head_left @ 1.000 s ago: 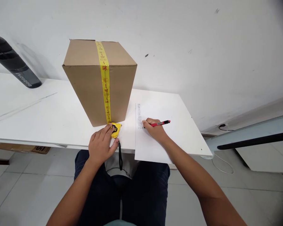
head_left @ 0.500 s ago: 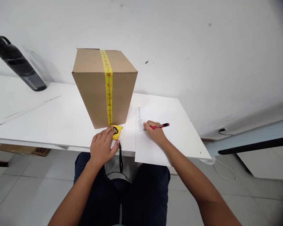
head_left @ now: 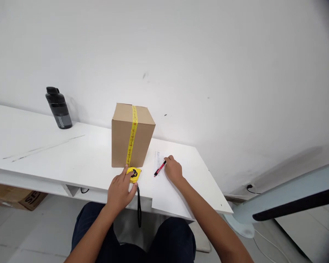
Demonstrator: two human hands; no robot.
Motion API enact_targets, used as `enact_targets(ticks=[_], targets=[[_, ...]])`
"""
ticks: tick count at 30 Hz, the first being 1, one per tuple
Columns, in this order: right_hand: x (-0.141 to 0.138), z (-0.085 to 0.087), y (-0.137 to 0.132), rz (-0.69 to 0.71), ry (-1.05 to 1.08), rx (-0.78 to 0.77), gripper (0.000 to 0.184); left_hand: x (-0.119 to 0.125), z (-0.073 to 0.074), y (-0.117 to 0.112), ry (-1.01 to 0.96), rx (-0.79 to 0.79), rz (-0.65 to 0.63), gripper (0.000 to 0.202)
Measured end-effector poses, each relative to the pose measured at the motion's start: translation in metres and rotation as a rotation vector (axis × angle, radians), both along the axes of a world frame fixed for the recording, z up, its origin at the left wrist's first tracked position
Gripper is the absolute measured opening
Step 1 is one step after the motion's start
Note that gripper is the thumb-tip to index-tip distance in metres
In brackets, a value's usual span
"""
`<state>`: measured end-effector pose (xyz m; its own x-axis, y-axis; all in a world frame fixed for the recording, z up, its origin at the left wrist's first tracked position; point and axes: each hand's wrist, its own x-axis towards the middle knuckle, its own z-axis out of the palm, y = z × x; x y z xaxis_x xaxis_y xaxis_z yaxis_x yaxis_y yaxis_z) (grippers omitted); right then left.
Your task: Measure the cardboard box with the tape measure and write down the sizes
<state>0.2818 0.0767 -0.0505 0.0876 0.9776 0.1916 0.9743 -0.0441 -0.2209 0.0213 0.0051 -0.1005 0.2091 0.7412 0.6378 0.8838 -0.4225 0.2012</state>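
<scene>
A cardboard box [head_left: 124, 140] sealed with a yellow tape strip stands on the white table [head_left: 57, 160]. At its near foot lies a yellow tape measure [head_left: 133, 173], its black strap [head_left: 139, 206] hanging over the table edge. My left hand [head_left: 122, 190] rests on the tape measure, fingers curled over it. My right hand [head_left: 174, 170] is closed on a red pen [head_left: 159, 168] whose tip points down-left over a white sheet of paper [head_left: 167, 190] with small writing near its top.
A dark water bottle [head_left: 59, 108] stands at the back left by the white wall. A cardboard box [head_left: 13, 197] lies on the floor under the table. To the right stands a pale blue frame [head_left: 285, 201] with cables on the floor.
The view has pulled back and tilted up, so everything looks smaller and lower. The red pen has swung from pointing right to pointing down-left. My left hand stays on the tape measure.
</scene>
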Motion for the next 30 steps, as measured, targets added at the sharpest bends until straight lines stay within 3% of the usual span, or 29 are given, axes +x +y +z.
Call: enact_targets(ticks=[4, 6, 8, 11, 13, 16, 22, 27, 30], targets=[[-0.005, 0.009, 0.001, -0.006, 0.037, -0.062, 0.047, -0.006, -0.002, 0.002, -0.099, -0.024, -0.044, 0.03], [-0.013, 0.013, -0.012, 0.017, 0.061, -0.048, 0.056, -0.009, -0.002, 0.0, -0.164, -0.044, -0.082, 0.028], [-0.025, 0.015, -0.034, 0.095, 0.138, 0.0, 0.054, -0.011, -0.003, -0.007, -0.202, -0.059, -0.121, 0.03], [-0.046, 0.015, -0.078, 0.275, 0.53, 0.04, 0.044, -0.008, -0.002, -0.029, -0.375, -0.131, -0.247, 0.037], [-0.057, 0.014, -0.108, 0.34, 0.834, -0.059, 0.046, -0.004, 0.001, -0.047, -0.579, -0.237, -0.379, 0.04], [-0.064, 0.012, -0.14, 0.398, 1.054, -0.097, 0.044, 0.002, 0.007, -0.071, -0.829, -0.382, -0.522, 0.039], [-0.061, 0.01, -0.161, 0.536, 0.926, 0.294, 0.033, 0.008, 0.015, -0.087, -1.107, -0.545, -0.633, 0.037], [-0.057, 0.015, -0.16, 0.469, 0.859, 0.43, 0.03, 0.014, 0.017, -0.093, -1.124, -0.529, -0.645, 0.036], [-0.059, 0.01, -0.161, 0.484, 0.901, 0.42, 0.029, 0.016, 0.016, -0.095, -1.113, -0.538, -0.657, 0.039]])
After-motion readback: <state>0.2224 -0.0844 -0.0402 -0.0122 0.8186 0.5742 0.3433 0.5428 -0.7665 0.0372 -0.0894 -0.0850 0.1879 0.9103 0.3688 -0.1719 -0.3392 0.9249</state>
